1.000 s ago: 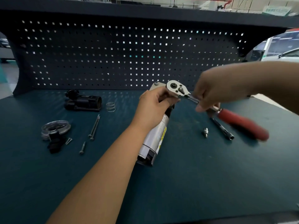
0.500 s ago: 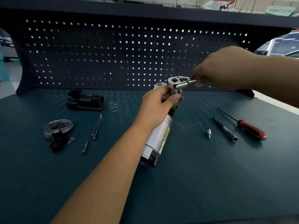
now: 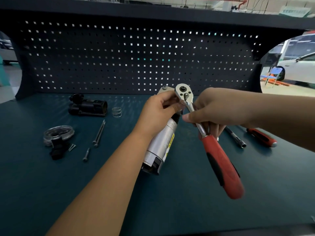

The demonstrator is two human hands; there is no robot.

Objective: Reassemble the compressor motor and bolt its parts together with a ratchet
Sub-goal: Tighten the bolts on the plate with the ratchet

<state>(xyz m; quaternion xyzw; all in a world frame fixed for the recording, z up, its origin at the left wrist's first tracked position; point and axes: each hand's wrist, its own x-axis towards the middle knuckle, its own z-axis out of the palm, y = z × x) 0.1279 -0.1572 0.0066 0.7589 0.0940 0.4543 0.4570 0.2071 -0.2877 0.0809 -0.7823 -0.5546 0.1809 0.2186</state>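
The compressor motor (image 3: 161, 145), a silver cylinder with a yellow label, leaned on the bench (image 3: 170, 206), its far end gripped by the left hand (image 3: 158, 111). The right hand (image 3: 216, 109) curled around the ratchet (image 3: 219, 160) shaft, with the ratchet's head at the motor's top.

Teal workbench (image 3: 170, 210), black housing (image 3: 88, 107), spring (image 3: 117, 112), long bolts (image 3: 99, 133), perhaps a clear cover (image 3: 58, 133), red-handled screwdriver (image 3: 262, 137)

Dim bench, daylight through pegboard holes, wide-angle bending, perhaps slight blur
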